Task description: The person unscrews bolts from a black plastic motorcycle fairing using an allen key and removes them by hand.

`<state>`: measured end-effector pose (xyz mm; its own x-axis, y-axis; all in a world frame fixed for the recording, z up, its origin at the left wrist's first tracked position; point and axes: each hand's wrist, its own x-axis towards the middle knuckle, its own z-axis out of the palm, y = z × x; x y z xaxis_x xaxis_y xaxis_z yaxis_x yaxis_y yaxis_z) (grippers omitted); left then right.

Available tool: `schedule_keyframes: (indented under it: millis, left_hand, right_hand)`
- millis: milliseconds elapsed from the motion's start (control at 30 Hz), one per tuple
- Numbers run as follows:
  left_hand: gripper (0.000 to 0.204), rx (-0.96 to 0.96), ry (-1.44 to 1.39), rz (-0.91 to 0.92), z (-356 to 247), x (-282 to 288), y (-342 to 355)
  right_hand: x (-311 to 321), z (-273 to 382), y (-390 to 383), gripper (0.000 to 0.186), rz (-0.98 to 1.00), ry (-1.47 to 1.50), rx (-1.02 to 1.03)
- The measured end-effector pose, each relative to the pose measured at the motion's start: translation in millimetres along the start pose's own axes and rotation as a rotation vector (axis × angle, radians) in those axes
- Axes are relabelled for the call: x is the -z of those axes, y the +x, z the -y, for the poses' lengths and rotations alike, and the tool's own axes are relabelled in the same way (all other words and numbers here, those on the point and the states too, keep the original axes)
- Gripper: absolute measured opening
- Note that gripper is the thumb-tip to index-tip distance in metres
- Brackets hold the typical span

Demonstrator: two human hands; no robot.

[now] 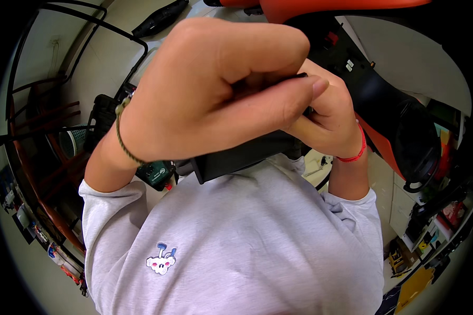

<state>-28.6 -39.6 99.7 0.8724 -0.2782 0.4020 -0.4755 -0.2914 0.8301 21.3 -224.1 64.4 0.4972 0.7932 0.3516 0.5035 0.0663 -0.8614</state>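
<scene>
My left hand [215, 89] is raised close in front of me, its fingers curled and the thumb pressed along the index finger. A braided green cord circles that wrist. My right hand [328, 118] sits just behind and to the right, its fingers bent inward, with a red cord at the wrist. Small black bits show between the two hands, too covered to name. Below the hands, in front of my grey shirt, is a flat-sided black object [242, 158]; its upper part is hidden behind the left hand, and I cannot tell whether either hand touches it.
A large orange-and-black piece [389, 142] curves along the right side. On the left stand a black metal frame [121, 32], a greenish basket [73, 140] and a dark green item [156, 175]. Cluttered shelves line the far right.
</scene>
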Motion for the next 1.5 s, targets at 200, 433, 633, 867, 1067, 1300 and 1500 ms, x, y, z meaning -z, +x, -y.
schedule_keyframes:
  millis: [200, 433, 633, 867, 1067, 1300, 1500]
  left_hand:
    - [0.051, 0.277, -0.647, 0.091, 5, 3, -1]
    - [0.025, 0.020, -0.435, 0.283, 31, 27, 1]
    - [0.013, 0.041, -0.300, 0.161, 20, 6, -1]
    - [0.014, 0.226, -0.476, 0.271, 21, 5, -1]
    - [0.026, 0.118, -0.449, 0.186, 32, 4, -12]
    - [0.014, 0.273, -0.429, 0.024, 30, 7, -13]
    - [0.012, 0.193, -0.432, -0.041, 30, -5, -17]
  right_hand:
    - [0, -5, -5, 0.017, -0.029, 0.154, -0.043]
    - [3, -4, 0, 0.010, 0.001, 0.146, -0.008]
    - [6, -6, -1, 0.009, 0.016, -0.048, 0.012]
    - [-6, -17, -3, 0.018, -0.217, 0.139, 0.030]
    - [-1, -14, 2, 0.017, -0.096, 0.127, -0.037]
    - [0, -6, 7, 0.017, -0.037, 0.011, -0.071]
    - [-4, -9, 4, 0.020, -0.117, 0.008, 0.022]
